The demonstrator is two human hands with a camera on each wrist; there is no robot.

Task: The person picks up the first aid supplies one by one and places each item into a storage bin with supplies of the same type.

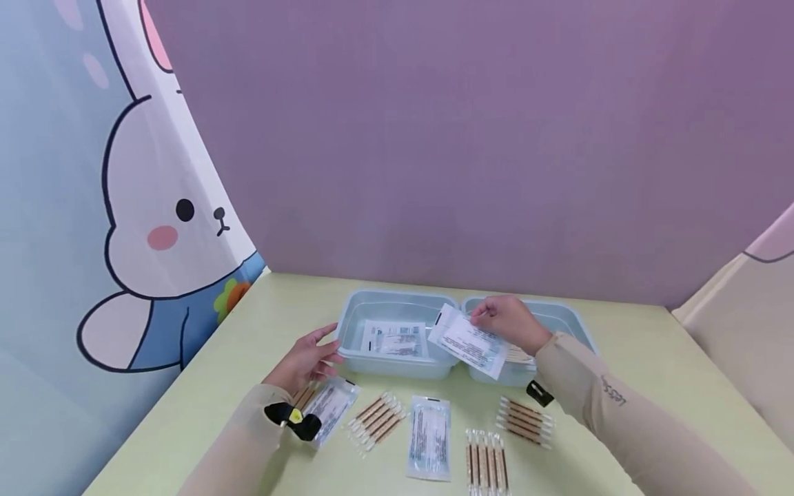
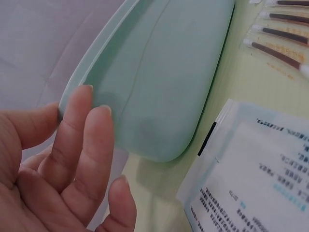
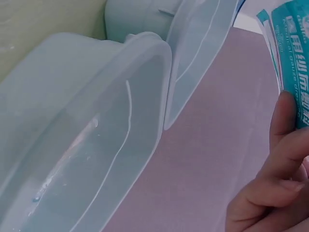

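Note:
My left hand [image 1: 309, 359] holds the left end of a pale blue plastic tray [image 1: 397, 367]. In the left wrist view its thumb is at the tray's rim [image 2: 79, 72] and the fingers lie against the outer wall. Above the gap between that tray and a second one [image 1: 561, 318], my right hand [image 1: 510, 322] pinches a gauze dressing packet [image 1: 469, 342]. The packet's printed white side faces up in the head view; its teal side shows in the right wrist view [image 3: 294, 58]. Inside the left tray lie white packets [image 1: 395, 339].
On the yellow table in front lie a white packet [image 1: 429, 439], another packet [image 1: 335, 406] beside the left wrist, and bundles of cotton swabs [image 1: 377, 420], [image 1: 486, 461], [image 1: 525, 421]. Pale sticks [image 1: 518, 355] show in the right tray. A purple backdrop [image 1: 465, 151] stands behind.

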